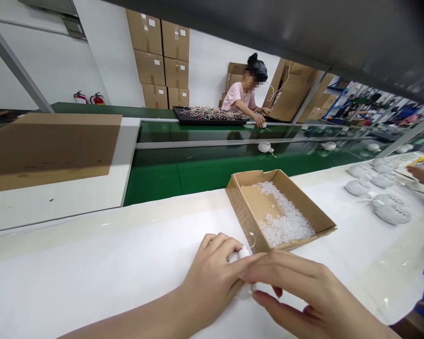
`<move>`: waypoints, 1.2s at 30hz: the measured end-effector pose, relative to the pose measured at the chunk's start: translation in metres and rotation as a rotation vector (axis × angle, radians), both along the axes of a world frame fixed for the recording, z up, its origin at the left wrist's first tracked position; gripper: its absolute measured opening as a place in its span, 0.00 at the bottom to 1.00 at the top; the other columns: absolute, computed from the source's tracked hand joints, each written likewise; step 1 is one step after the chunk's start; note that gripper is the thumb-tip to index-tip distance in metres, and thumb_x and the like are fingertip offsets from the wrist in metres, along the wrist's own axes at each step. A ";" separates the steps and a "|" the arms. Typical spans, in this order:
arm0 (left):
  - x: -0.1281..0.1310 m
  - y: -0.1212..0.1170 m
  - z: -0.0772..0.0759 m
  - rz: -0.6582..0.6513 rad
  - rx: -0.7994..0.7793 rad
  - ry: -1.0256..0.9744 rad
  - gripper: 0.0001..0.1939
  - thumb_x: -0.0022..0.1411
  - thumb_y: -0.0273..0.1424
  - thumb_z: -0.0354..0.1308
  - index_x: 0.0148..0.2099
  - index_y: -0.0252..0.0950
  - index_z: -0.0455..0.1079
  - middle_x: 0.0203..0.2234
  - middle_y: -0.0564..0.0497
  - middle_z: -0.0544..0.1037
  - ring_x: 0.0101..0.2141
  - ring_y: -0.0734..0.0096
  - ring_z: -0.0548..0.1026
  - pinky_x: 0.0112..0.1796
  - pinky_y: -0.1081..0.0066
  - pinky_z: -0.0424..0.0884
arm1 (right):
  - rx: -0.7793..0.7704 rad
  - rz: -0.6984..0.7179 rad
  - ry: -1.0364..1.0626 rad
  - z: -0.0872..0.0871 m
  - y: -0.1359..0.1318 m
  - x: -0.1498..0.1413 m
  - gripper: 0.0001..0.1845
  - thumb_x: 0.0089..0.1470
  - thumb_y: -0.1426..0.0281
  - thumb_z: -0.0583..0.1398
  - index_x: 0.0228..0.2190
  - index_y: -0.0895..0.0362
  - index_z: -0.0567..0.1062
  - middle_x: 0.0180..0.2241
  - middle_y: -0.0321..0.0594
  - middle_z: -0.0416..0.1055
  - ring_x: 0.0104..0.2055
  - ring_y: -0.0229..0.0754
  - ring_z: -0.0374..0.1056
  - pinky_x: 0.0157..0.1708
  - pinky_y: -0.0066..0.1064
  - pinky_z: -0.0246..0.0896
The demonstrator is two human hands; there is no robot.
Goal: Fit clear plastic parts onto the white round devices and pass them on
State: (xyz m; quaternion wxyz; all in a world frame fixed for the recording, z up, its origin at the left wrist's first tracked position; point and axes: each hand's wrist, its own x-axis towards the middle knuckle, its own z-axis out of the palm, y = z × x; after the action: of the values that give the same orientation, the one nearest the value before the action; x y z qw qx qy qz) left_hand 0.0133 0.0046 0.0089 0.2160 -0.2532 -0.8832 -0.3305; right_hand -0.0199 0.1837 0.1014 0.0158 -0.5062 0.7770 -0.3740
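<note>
In the head view, we see our left hand curled over a small white plastic part, pressing it from above, while our right hand comes in from 4 o'clock with bent fingers, closing round it. The part sits between the 2 hands, just above the white workbench. At 1 o'clock from it stands a cardboard tray of clear plastic rings. Perforated white domed parts lie further out at 2 o'clock, near a co-worker's hand, and a green conveyor belt runs beyond.

Left hand and right hand closed around a white plastic part, white bench, cardboard tray of clear rings just beside, green conveyor beyond, co-worker at far side
</note>
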 end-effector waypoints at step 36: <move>0.010 0.013 -0.008 -0.237 0.227 -0.366 0.46 0.58 0.19 0.61 0.70 0.44 0.40 0.52 0.42 0.69 0.51 0.57 0.70 0.51 0.57 0.74 | -0.105 -0.309 -0.248 -0.044 0.019 0.002 0.14 0.51 0.75 0.66 0.40 0.47 0.79 0.32 0.31 0.79 0.33 0.36 0.75 0.35 0.21 0.73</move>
State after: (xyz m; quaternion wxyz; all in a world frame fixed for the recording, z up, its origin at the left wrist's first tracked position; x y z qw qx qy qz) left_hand 0.0232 0.0175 0.0006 0.0395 -0.2651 -0.8288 -0.4912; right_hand -0.0176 0.2027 0.0574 0.0275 -0.3313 0.8169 -0.4713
